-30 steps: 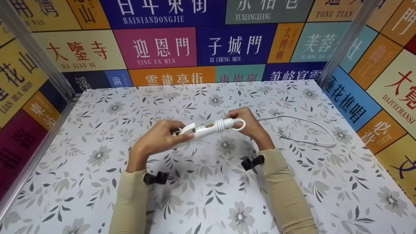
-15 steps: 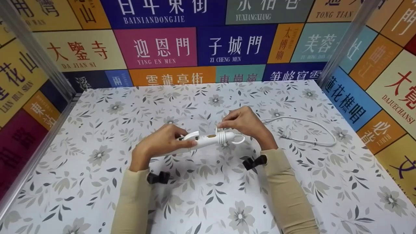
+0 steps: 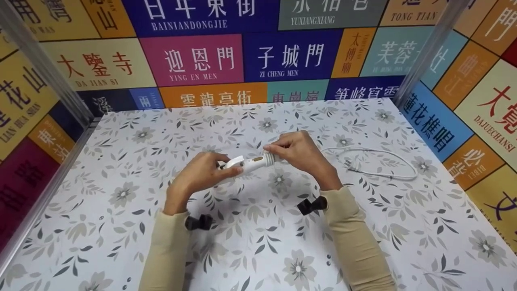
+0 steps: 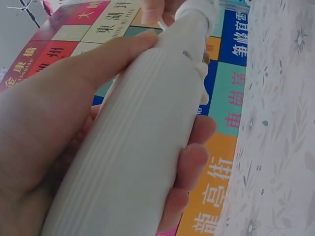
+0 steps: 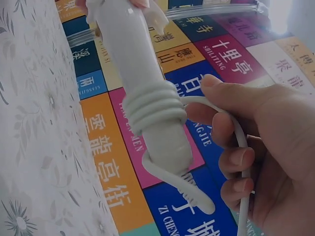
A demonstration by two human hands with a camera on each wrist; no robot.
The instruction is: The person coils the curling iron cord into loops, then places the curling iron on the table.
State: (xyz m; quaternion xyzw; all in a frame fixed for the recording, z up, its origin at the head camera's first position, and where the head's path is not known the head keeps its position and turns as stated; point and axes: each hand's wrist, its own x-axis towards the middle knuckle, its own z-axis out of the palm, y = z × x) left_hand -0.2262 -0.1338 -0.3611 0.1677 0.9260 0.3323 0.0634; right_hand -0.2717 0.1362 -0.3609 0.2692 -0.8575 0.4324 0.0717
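Observation:
A white hair curler [image 3: 250, 165] with a raised lever is held slightly tilted above the table. My left hand [image 3: 202, 171] grips its wide ribbed body, thumb on one side and fingers curled round the other in the left wrist view. White cord [image 5: 155, 105] is wound in several turns about the narrow handle end. My right hand [image 3: 301, 151] pinches the cord beside these turns. In the right wrist view, the loose strand [image 5: 241, 142] runs across the right fingers. A small cord loop [image 5: 182, 184] hangs at the handle's tip.
The cord's remaining length lies looped on the flower-patterned table [image 3: 226, 250] at right, with its plug [image 3: 352, 165] inside the loop. Coloured panels with lettering [image 3: 291, 54] stand at the back and sides.
My right hand has moved from beyond the handle tip to the wound turns, drawing the cord over and round the handle. My left hand keeps its grip with little movement.

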